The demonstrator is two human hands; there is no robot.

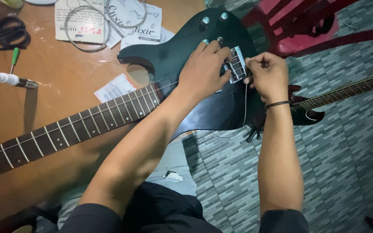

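Note:
A black electric guitar (pixel 182 51) lies across the wooden table (pixel 65 82), its body overhanging the table edge, its dark fretboard (pixel 65 129) running to the lower left. My left hand (pixel 203 71) rests flat on the body, fingers against the chrome bridge (pixel 237 64). My right hand (pixel 267 73) is pinched on a thin guitar string (pixel 245 108) just right of the bridge; the string hangs down in a loop below the body. A black band sits on my right wrist.
Coiled strings and paper string packets (pixel 109 21) lie at the table's far side. Black scissors (pixel 7 32), a green-handled tool (pixel 14 58) and a white pen-like tube (pixel 9 79) lie left. A red chair (pixel 307 26) and a second guitar (pixel 342 92) stand over the tiled floor.

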